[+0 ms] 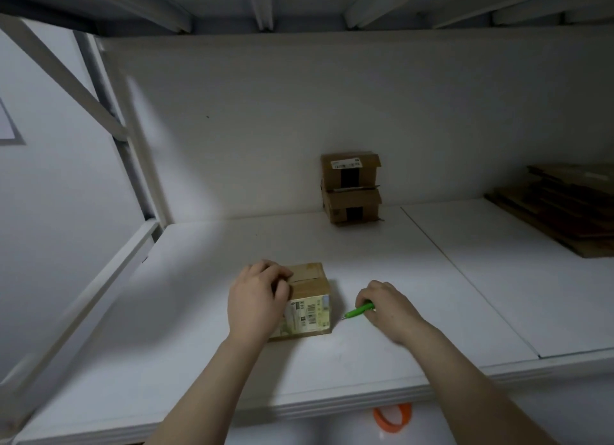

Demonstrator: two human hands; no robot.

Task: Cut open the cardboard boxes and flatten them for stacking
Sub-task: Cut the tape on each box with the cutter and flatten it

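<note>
A small taped cardboard box with a shipping label on its near side sits on the white shelf. My left hand grips its left top edge, fingers curled over the top. My right hand is just right of the box and holds a green cutter, its tip pointing toward the box's lower right corner, a little apart from it. Two more closed cardboard boxes stand stacked against the back wall.
A pile of flattened cardboard lies at the right end of the shelf. A white metal frame with a diagonal brace borders the left side. An orange tape roll shows below the shelf's front edge.
</note>
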